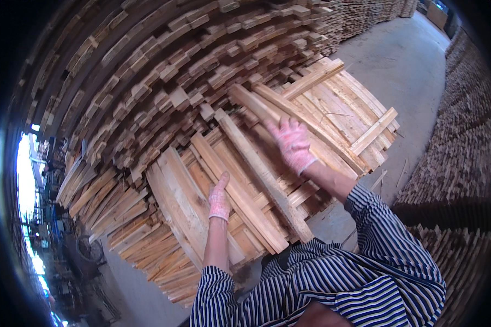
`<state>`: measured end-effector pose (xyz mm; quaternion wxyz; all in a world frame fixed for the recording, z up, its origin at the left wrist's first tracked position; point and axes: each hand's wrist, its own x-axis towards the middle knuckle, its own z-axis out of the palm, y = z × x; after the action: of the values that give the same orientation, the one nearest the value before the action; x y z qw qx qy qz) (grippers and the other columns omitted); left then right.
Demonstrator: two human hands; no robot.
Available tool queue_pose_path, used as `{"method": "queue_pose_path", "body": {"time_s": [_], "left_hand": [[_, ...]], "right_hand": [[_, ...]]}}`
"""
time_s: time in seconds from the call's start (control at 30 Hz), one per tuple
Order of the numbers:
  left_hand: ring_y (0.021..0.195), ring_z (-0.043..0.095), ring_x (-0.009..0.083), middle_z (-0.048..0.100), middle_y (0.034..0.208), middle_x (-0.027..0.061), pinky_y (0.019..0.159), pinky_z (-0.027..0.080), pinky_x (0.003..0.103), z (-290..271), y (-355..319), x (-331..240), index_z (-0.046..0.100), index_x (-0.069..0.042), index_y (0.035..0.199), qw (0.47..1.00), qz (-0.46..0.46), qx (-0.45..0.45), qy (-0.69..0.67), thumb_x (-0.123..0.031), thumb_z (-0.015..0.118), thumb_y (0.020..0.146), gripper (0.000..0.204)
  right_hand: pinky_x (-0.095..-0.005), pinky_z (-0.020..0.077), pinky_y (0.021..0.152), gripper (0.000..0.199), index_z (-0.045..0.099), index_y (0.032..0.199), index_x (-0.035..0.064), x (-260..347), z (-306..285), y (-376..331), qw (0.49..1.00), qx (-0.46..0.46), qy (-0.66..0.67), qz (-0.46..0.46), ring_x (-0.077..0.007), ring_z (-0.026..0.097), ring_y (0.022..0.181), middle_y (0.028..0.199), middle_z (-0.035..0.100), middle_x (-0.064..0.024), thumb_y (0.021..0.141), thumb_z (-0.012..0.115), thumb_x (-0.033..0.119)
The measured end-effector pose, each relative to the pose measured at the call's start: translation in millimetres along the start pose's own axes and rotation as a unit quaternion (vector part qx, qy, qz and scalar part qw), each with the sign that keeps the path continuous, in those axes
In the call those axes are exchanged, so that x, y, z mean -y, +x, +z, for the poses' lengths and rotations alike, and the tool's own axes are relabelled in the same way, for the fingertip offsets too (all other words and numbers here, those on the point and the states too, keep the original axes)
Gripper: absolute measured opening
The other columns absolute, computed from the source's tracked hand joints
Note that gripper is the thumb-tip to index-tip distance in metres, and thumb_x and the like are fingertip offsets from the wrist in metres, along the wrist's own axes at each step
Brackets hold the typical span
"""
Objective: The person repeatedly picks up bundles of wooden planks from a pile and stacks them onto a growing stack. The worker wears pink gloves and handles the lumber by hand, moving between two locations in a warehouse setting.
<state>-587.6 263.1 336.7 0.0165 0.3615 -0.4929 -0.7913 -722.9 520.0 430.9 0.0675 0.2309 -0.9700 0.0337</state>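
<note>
My left hand, in a pinkish, patterned work glove, is seen edge-on beside a pale wooden plank. One bare fingertip points up along the plank's left edge; the other fingers are mostly hidden. Farther right, my right hand wears a matching glove. Its fingers bend over a long board, whose far end is blurred. Between my hands lies a rough-edged plank, slanting toward my body. Under these is a layer of boards, with a crosswise batten on the right part.
A tall stack of wooden slats rises on the far side, close to the boards. Loose offcuts are heaped at the lower left, near a wheel. More stacked wood stands at right, across a concrete floor.
</note>
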Motion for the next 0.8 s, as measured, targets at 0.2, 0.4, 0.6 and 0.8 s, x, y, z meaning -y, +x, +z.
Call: {"method": "queue_pose_path", "body": {"time_s": [0.2, 0.4, 0.6, 0.8], "left_hand": [[0.136, 0.046, 0.0350, 0.038, 0.153, 0.0267, 0.112, 0.041, 0.044, 4.0, 13.9, 12.2, 0.015, 0.008, 0.157, 1.000, 0.011, 0.021, 0.017, -0.038, 0.086, 0.077, 0.116], [0.117, 0.061, 0.0295, 0.060, 0.132, 0.0153, 0.103, 0.051, 0.042, 36.8, 0.7, 14.2, 0.049, 0.000, 0.141, 1.000, -0.007, -0.009, -0.007, -0.036, 0.080, 0.086, 0.072], [0.120, 0.058, 0.0331, 0.051, 0.143, 0.0192, 0.102, 0.052, 0.046, 76.6, 3.4, 23.6, 0.030, -0.002, 0.154, 0.998, -0.007, 0.028, -0.047, -0.039, 0.078, 0.087, 0.091], [0.135, 0.047, 0.0331, 0.041, 0.152, 0.0209, 0.111, 0.043, 0.046, 75.1, -5.2, 21.9, 0.021, 0.001, 0.158, 0.999, -0.009, -0.020, -0.035, -0.048, 0.080, 0.083, 0.107]], "right_hand": [[-0.0496, 0.0516, 0.091, 0.060, 0.039, 0.153, 0.0226, -23.8, 25.3, 23.2, 0.998, 0.036, 0.010, 0.041, -0.0389, 0.059, 0.115, 0.127, 0.055, -0.0232, 0.096, 0.050, 0.007], [-0.0512, 0.0499, 0.097, 0.074, 0.040, 0.150, 0.0217, -13.4, -5.8, -1.7, 0.965, 0.122, 0.215, 0.093, -0.0421, 0.059, 0.118, 0.130, 0.057, -0.0210, 0.081, 0.067, 0.023], [-0.0518, 0.0524, 0.091, 0.050, 0.048, 0.146, 0.0141, 19.0, 39.6, -21.6, 0.916, 0.087, 0.392, 0.015, -0.0439, 0.063, 0.113, 0.122, 0.064, -0.0289, 0.102, 0.046, 0.037], [-0.0462, 0.0524, 0.080, 0.048, 0.053, 0.138, 0.0181, -63.7, 8.8, 37.4, 0.988, -0.042, 0.059, 0.139, -0.0349, 0.063, 0.095, 0.116, 0.063, -0.0230, 0.091, 0.064, 0.026]]}}
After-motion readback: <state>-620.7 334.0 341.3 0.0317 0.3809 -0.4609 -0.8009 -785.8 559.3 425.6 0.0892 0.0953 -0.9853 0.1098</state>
